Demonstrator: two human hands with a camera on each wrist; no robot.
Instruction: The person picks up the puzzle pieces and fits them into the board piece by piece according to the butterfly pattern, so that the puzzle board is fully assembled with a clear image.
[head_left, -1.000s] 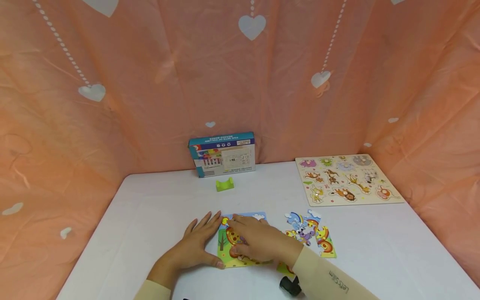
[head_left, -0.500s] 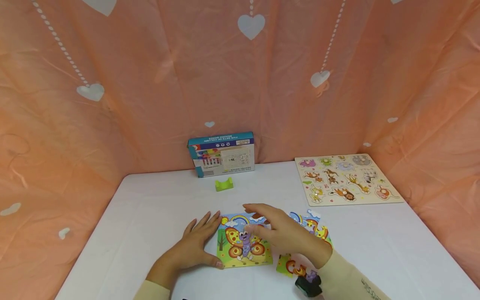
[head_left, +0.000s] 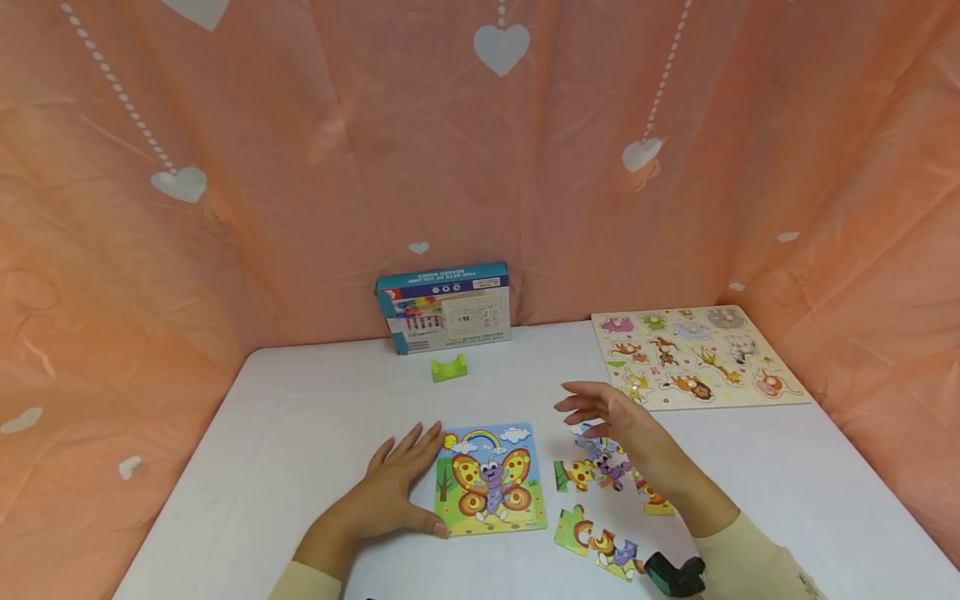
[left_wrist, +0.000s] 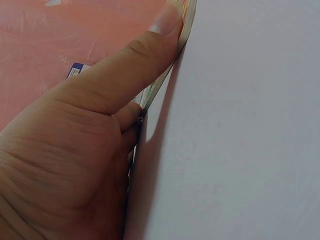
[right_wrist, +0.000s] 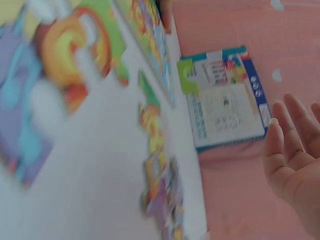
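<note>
Right hand [head_left: 619, 415] has swung clear of the butterfly board [head_left: 493, 487], baring its full picture | fingers relaxed, empty, near loose pieces [head_left: 579, 473] | left hand [head_left: 393, 492] outstretched, touching board's edge

Of 2 hands [head_left: 386, 496] [head_left: 626, 423], the left touches a butterfly board [head_left: 492, 493].

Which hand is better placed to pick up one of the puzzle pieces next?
Probably the right hand: it appears empty and is close to the puzzle pieces, while the left hand touches the left edge of the butterfly picture, farther from them.
</note>
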